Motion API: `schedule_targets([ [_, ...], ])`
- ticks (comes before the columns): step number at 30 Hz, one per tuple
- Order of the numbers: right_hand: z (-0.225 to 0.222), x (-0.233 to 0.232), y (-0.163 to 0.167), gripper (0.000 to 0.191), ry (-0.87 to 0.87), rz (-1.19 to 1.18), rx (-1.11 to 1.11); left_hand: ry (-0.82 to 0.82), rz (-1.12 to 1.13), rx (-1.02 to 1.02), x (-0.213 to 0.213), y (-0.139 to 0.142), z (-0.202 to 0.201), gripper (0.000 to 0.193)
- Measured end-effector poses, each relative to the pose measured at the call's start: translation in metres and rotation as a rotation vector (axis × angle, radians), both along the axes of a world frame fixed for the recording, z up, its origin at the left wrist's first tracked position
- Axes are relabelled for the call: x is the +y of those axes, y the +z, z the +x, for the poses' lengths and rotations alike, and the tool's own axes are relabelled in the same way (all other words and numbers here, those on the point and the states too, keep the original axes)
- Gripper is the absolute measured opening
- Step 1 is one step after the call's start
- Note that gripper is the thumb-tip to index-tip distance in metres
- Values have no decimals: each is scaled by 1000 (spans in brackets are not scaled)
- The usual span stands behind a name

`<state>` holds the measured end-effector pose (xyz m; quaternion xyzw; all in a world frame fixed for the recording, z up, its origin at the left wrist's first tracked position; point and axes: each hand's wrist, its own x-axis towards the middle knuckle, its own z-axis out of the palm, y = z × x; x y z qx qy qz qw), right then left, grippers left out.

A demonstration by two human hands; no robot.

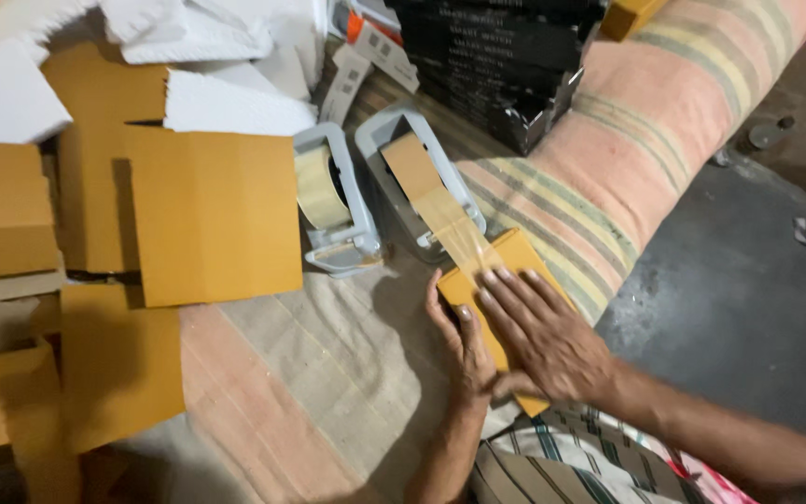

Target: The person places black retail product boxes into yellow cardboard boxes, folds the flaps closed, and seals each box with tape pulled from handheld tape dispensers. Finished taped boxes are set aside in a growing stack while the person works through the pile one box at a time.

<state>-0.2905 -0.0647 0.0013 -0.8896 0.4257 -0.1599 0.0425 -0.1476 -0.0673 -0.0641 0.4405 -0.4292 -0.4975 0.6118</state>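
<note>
Lower centre of the frame: small yellow box [501, 299] on a striped cloth [328, 373], pressed flat under the right hand [541, 338], fingers [501, 297] spread apart and flat on its top. Left hand [464, 347] against the box's left edge, fingers together. Strip of clear tape [464, 238] stretched from box to grey tape dispenser [417, 182], centre. Second dispenser [333, 201] just left. Flat yellow cardboard [212, 215], left; black boxes [496, 56], top.
</note>
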Motion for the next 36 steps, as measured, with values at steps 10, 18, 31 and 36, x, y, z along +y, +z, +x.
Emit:
schedule_targets([
  [10, 3, 19, 19, 125, -20, -14, -59, -1, 67, 48, 5, 7, -1, 64],
  [18, -6, 16, 1, 122, -11, 31, -31, 0, 62, -2, 2, 4, -3, 65],
  [31, -19, 54, -5, 113, -63, 81, -63, 7, 62, -63, 1, 4, 0, 63],
  [36, -50, 13, -5, 73, -320, 91, -405, -70, 57, 34, -5, 1, 3, 70],
])
